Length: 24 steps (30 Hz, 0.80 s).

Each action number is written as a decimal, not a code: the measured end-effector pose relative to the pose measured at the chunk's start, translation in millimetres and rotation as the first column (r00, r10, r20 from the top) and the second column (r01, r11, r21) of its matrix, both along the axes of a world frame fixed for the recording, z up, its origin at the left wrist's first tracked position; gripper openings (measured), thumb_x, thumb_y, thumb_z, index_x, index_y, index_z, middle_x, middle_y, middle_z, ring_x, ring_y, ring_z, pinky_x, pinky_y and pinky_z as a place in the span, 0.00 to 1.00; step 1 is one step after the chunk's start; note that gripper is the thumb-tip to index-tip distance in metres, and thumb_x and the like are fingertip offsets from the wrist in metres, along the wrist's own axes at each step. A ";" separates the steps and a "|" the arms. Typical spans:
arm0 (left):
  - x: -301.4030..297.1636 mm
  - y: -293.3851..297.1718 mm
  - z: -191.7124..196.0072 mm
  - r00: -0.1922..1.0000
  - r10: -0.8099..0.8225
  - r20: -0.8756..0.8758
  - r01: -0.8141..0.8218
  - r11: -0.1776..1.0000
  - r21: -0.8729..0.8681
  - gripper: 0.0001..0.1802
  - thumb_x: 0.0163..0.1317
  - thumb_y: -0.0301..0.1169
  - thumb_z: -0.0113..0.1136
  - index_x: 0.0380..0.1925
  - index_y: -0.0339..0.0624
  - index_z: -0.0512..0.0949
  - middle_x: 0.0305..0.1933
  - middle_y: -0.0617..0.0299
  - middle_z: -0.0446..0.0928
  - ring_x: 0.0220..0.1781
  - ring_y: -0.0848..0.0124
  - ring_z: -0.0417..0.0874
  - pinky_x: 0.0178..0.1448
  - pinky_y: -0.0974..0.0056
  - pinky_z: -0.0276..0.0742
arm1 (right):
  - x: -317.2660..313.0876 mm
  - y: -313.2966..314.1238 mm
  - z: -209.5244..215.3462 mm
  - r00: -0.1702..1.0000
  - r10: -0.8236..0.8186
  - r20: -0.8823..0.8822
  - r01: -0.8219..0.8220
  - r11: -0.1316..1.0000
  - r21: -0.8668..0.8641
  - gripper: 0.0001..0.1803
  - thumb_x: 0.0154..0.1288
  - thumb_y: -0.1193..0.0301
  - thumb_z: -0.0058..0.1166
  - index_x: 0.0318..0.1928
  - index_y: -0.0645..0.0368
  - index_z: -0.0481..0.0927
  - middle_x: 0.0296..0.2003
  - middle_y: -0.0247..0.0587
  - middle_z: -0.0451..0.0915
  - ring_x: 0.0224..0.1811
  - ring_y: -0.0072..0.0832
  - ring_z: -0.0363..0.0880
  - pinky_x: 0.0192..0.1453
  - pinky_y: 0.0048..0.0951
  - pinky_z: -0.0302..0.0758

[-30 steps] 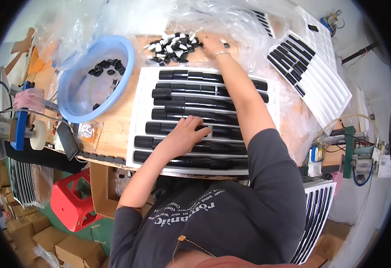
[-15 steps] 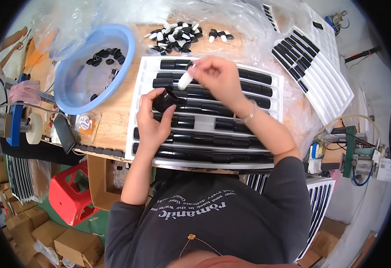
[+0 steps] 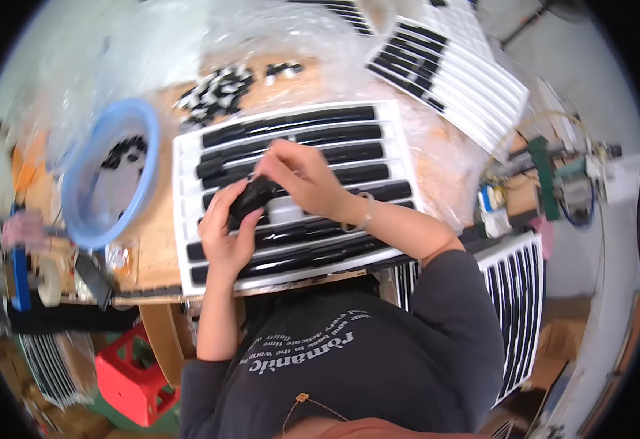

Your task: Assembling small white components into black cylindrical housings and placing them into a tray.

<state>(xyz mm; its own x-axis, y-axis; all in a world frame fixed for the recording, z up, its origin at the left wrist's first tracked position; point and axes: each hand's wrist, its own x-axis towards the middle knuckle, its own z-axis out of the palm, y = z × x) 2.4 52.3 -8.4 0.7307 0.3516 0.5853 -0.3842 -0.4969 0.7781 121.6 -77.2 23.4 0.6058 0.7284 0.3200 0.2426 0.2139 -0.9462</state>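
My left hand (image 3: 226, 230) is closed around a hollow black cylindrical cap (image 3: 253, 199), tilted above the white tray. At the cap's upper end, my right hand (image 3: 302, 178) is closed in a pinch. Its fingertips meet the cap's mouth; the black-and-white plug seen in them earlier is hidden now. Beneath both hands, the white ribbed tray (image 3: 406, 162) carries rows of glossy black tubes (image 3: 334, 115). Part of one row between the tubes shows bare white under my right wrist.
Behind the tray lies a pile of black-and-white plugs (image 3: 221, 91). A blue basin (image 3: 153, 135) with black pieces stands at left. Another partly filled tray (image 3: 481, 95) sits far right amid clear plastic sheeting. A red stool (image 3: 133, 377) stands lower left, a green-framed device (image 3: 543, 175) at right.
My right hand has brought the plug down to the cap's mouth, and its white part has gone from sight. My hands have come together. The whole view has shifted and turned slightly.
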 end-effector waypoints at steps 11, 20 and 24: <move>-7.5 -27.0 9.6 0.935 -0.338 -0.104 0.354 0.893 0.278 0.19 0.41 0.16 0.66 0.39 0.30 0.78 0.38 0.46 0.79 0.39 0.53 0.82 0.44 0.62 0.77 | -33.2 -16.6 -20.0 0.880 0.197 -0.431 -0.175 0.980 0.091 0.18 0.77 0.62 0.29 0.54 0.58 0.67 0.33 0.37 0.74 0.37 0.18 0.71 0.47 0.22 0.69; 4.7 -11.3 19.0 0.922 -0.370 -0.111 0.376 0.790 0.484 0.24 0.42 0.19 0.65 0.44 0.32 0.77 0.42 0.52 0.77 0.42 0.55 0.76 0.47 0.56 0.72 | -24.7 -10.1 -34.2 0.854 0.257 -0.453 -0.251 0.965 0.074 0.31 0.75 0.48 0.23 0.53 0.61 0.70 0.44 0.44 0.78 0.49 0.25 0.76 0.55 0.25 0.70; 7.9 -2.9 36.9 0.995 -0.060 -0.084 0.103 0.652 0.751 0.27 0.44 0.30 0.66 0.49 0.41 0.78 0.49 0.61 0.77 0.49 0.60 0.70 0.53 0.55 0.55 | -9.9 2.6 -22.9 0.804 0.179 -0.567 -0.168 0.983 0.072 0.32 0.75 0.46 0.20 0.51 0.60 0.70 0.43 0.42 0.79 0.44 0.22 0.78 0.52 0.23 0.72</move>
<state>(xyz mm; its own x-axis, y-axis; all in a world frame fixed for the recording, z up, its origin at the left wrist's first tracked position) 10.2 49.4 28.5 0.7687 -0.2573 0.5855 -0.4256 -0.8891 0.1681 111.7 -74.6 0.6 0.5474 0.8364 -0.0283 -0.3805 0.2186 -0.8986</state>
